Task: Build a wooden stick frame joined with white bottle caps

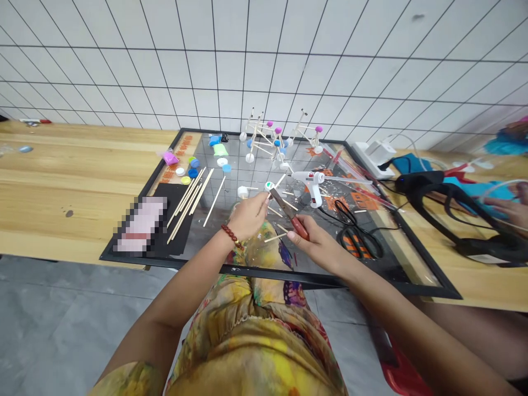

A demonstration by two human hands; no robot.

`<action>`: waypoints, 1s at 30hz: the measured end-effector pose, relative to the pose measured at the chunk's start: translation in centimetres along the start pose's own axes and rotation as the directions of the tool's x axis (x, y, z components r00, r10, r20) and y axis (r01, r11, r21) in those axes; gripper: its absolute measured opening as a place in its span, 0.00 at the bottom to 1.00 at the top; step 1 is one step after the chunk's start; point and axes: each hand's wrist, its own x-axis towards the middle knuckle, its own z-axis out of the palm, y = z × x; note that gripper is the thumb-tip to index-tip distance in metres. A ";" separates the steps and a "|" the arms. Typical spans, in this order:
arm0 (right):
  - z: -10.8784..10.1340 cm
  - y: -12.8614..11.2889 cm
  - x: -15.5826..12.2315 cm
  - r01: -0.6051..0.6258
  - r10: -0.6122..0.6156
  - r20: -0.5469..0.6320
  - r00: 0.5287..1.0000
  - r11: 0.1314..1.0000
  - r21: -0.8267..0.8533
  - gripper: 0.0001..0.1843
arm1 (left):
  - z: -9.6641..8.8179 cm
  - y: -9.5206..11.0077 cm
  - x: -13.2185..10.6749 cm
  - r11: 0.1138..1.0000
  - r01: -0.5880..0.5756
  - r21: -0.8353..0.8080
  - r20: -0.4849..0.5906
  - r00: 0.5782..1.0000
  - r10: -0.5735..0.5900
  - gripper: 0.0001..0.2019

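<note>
My left hand (pixel 249 215), with a beaded bracelet at the wrist, pinches a thin wooden stick (pixel 281 180) above the glass. My right hand (pixel 317 241) is closed round the red-brown handle of a knife (pixel 297 223). The knife's dark flat blade points up and left, its tip close to my left fingertips and the stick. A white round cap with a green mark (pixel 269 186) shows just beyond the tip. Short cut sticks (pixel 275 237) lie under the blade. Beside my left hand is a white foam-like piece (pixel 242 192) with a stick in it.
A stick model with coloured balls (pixel 270 143) stands at the back. A white glue gun (pixel 309 184) and black scissors (pixel 358 234) lie to the right. Long sticks (pixel 190 203) rest on black paper at left. Another person's hand (pixel 511 209) is at far right, past a black headset-like frame (pixel 449 220).
</note>
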 end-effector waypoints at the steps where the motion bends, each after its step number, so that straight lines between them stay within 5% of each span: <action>1: 0.0 0.0 -0.1 0.004 -0.004 -0.003 1.000 1.000 -0.013 0.24 | 0.0 -0.1 0.1 0.994 -0.067 0.085 0.043 0.997 0.063 0.14; 4: -0.1 0.1 -0.2 0.018 -0.018 -0.005 1.000 0.999 -0.046 0.24 | -0.1 -0.3 0.4 0.940 -0.226 0.257 0.125 0.972 0.199 0.15; 10: -0.1 0.7 -0.3 0.054 -0.054 0.003 0.999 0.996 -0.074 0.21 | 0.1 -0.2 0.5 0.989 -0.102 0.110 0.125 0.988 0.088 0.15; 19: 0.0 1.6 -0.3 0.055 -0.053 0.025 0.998 0.994 -0.094 0.20 | 0.2 -0.5 0.5 0.962 -0.164 0.217 0.165 0.978 0.129 0.17; 30: -0.3 1.6 -0.3 0.028 -0.024 0.028 0.999 0.987 -0.160 0.16 | 0.2 -0.7 0.6 0.969 -0.103 0.224 0.158 0.985 0.068 0.17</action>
